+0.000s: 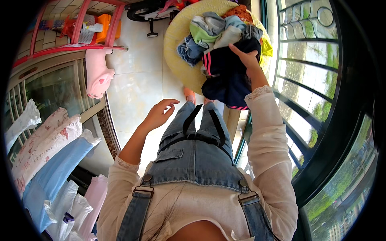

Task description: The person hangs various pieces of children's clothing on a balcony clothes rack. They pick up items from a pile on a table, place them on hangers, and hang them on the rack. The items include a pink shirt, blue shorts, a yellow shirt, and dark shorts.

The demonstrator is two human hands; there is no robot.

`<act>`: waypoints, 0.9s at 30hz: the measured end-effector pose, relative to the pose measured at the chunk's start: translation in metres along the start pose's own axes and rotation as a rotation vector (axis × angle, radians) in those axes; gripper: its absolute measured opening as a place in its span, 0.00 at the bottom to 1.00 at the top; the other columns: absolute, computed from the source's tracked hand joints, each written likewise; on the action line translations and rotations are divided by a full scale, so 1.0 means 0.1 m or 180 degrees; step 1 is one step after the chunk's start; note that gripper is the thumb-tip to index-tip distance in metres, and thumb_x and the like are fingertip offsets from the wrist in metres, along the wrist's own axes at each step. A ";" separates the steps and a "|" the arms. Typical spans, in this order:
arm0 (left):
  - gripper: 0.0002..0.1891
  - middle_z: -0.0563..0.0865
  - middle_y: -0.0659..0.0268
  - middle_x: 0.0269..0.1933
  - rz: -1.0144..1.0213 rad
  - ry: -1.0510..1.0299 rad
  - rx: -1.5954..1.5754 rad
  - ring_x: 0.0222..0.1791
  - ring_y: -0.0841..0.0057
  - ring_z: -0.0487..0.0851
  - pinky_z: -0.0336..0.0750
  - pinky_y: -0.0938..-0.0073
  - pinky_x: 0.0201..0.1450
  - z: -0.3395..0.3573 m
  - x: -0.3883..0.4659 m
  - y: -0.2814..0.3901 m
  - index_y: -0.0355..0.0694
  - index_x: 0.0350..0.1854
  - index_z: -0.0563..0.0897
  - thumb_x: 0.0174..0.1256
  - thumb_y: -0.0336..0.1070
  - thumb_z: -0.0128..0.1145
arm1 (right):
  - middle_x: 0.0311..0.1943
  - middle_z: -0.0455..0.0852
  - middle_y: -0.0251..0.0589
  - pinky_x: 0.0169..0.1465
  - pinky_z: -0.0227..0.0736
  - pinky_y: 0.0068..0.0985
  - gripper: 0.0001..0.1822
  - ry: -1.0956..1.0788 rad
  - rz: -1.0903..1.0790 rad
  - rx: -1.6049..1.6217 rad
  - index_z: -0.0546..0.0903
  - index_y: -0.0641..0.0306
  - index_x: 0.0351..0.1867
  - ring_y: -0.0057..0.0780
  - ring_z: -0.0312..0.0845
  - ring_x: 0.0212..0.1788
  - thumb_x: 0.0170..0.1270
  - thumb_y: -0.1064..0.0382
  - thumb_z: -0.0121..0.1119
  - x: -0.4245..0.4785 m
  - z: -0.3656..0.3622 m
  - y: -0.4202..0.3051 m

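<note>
A round yellow table carries a heap of clothes. My right hand lies on a dark navy garment with pink stripes, thumb spread over the cloth; whether its fingers grip the fabric is hidden. That garment hangs over the table's near edge. Beside it are a grey and green garment, a blue denim piece, an orange-brown cloth and a bright yellow cloth. My left hand hovers over the floor left of my legs, holding nothing, its fingers loosely curved and apart.
A pink plush toy lies below a red metal rack at upper left. Behind is a small bicycle's wheel with a training wheel. Several hanging fabrics fill the lower left. A barred window runs along the right.
</note>
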State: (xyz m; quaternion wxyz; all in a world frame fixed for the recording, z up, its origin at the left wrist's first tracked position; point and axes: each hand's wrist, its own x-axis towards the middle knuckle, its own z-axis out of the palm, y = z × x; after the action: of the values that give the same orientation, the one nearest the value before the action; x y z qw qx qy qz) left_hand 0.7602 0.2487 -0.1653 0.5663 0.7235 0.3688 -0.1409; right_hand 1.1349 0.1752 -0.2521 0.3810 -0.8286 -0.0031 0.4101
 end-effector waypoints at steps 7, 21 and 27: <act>0.14 0.82 0.62 0.54 -0.0031 0.0089 -0.0216 0.53 0.72 0.80 0.75 0.70 0.57 -0.05 0.37 0.05 0.43 0.57 0.79 0.72 0.32 0.50 | 0.68 0.57 0.69 0.71 0.58 0.36 0.80 0.0484 0.0624 -0.1465 0.36 0.81 0.71 0.52 0.57 0.72 0.28 0.35 0.81 0.24 0.32 -0.12; 0.30 0.66 0.47 0.66 0.1100 0.1345 0.0711 0.67 0.46 0.63 0.63 0.53 0.66 -0.15 2.74 0.32 0.44 0.64 0.71 0.56 0.36 0.65 | 0.32 0.80 0.35 0.41 0.74 0.25 0.16 0.0485 0.0397 0.2105 0.79 0.66 0.42 0.27 0.77 0.34 0.48 0.72 0.61 -0.19 -0.82 0.90; 0.41 0.57 0.49 0.72 0.1921 0.1250 0.1175 0.69 0.45 0.61 0.62 0.52 0.68 0.28 2.76 0.71 0.53 0.70 0.66 0.51 0.43 0.71 | 0.32 0.82 0.38 0.44 0.77 0.25 0.10 0.0658 0.0936 0.2627 0.80 0.69 0.36 0.30 0.80 0.36 0.51 0.71 0.55 -0.76 -1.08 1.01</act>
State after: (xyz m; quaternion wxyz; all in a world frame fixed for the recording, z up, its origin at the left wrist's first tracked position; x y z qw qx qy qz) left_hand 1.0056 0.3201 -0.2945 0.3615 0.9020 0.2095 0.1087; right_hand 1.1271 0.0110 -0.2241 0.6156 -0.6355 0.3166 0.3420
